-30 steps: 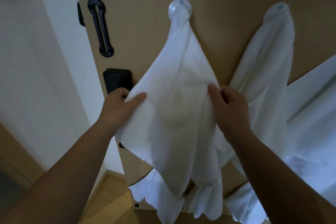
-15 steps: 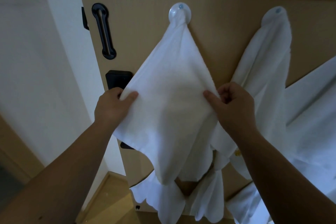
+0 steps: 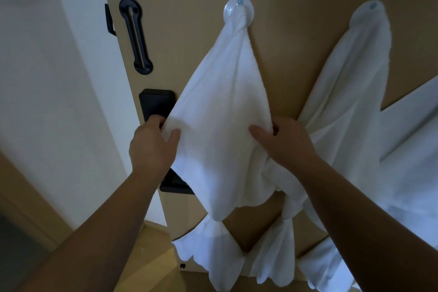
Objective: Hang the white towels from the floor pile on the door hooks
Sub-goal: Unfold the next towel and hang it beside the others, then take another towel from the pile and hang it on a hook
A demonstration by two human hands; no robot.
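A white towel (image 3: 222, 111) hangs by one corner from a round clear hook (image 3: 238, 10) on the tan wooden door (image 3: 189, 7). My left hand (image 3: 151, 147) pinches the towel's left edge, thumb on the front. My right hand (image 3: 284, 142) pinches its right edge, and the cloth is spread out between them. A second white towel (image 3: 348, 92) hangs from another hook (image 3: 369, 8) to the right, with its lower part behind my right arm. Scalloped towel ends (image 3: 213, 253) dangle at the bottom.
A black slide latch (image 3: 136, 35) and a black lock plate (image 3: 155, 104) sit at the door's left edge, just behind my left hand. A white wall (image 3: 47, 78) lies to the left. More white cloth (image 3: 412, 149) fills the right side. Wooden floor (image 3: 151, 256) shows below.
Both hands slid a little up the towel's side edges. The cloth between them is now pulled flatter and wider. The view has shifted slightly.
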